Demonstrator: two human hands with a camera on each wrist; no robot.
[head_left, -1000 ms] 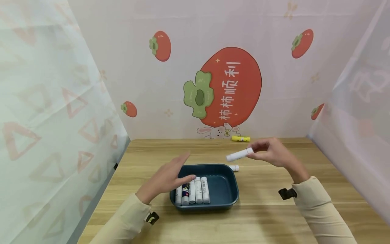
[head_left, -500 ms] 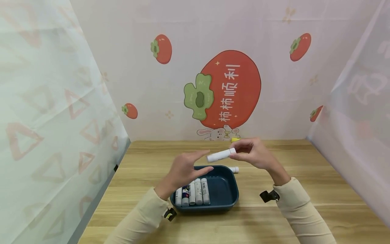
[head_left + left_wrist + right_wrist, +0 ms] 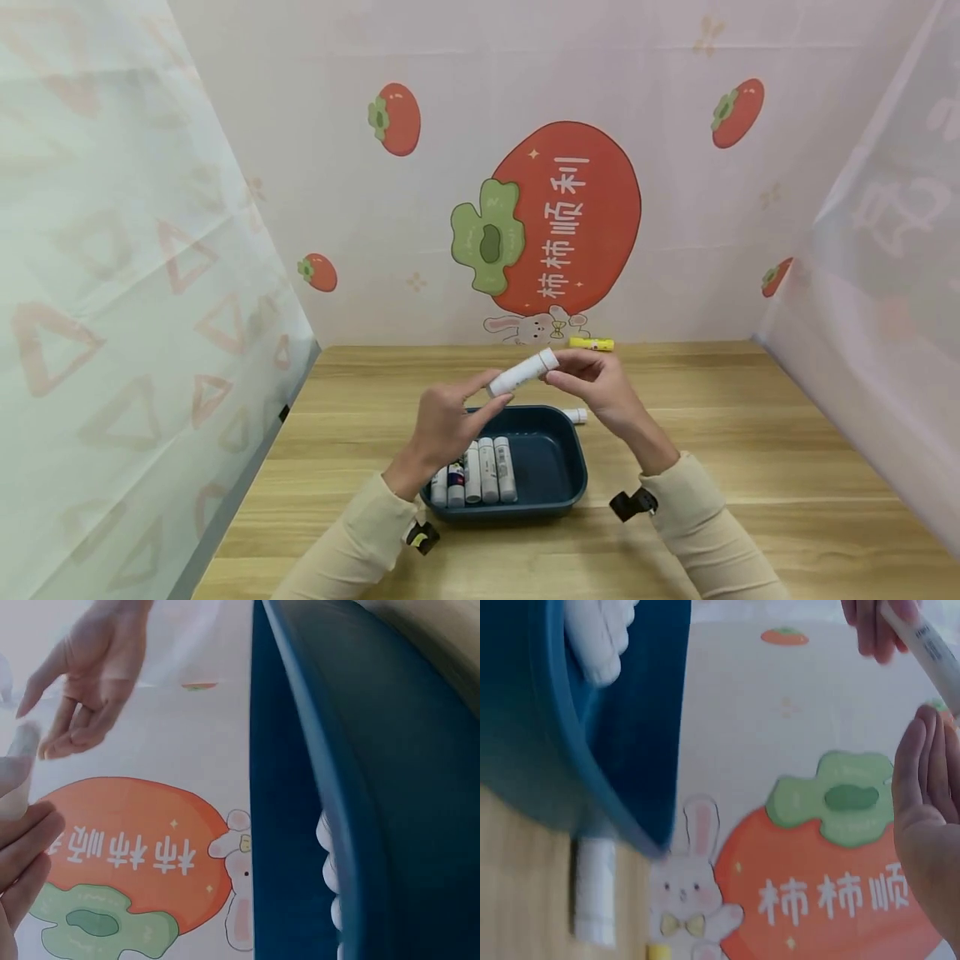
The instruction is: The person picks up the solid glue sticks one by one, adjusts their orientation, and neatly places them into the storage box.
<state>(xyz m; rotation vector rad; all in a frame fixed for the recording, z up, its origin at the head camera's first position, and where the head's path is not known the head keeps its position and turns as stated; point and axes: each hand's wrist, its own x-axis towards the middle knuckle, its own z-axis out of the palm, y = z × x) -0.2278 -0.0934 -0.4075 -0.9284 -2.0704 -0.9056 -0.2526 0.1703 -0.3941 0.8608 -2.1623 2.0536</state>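
Observation:
My left hand (image 3: 444, 418) pinches the lower left end of a white glue stick (image 3: 522, 372), held tilted in the air above the back of a dark blue tray (image 3: 510, 514). At its upper right, capped end is my right hand (image 3: 606, 398), thumb and fingers close around the cap. In the left wrist view the fingers of the right hand (image 3: 101, 667) look loose and parted at the stick's tip. Several glue sticks (image 3: 488, 471) lie side by side in the tray's left half; the left hand partly covers them.
Behind the tray's back right corner lies another white glue stick (image 3: 577, 416), partly hidden by the rim. A yellow glue stick (image 3: 592, 343) lies against the back wall of the wooden table (image 3: 750, 467). Printed cloth walls (image 3: 697, 208) close in the back and sides.
The right hand has brought the glue stick leftward, and the left hand has moved right and up to take its left end. The stick now tilts more steeply.

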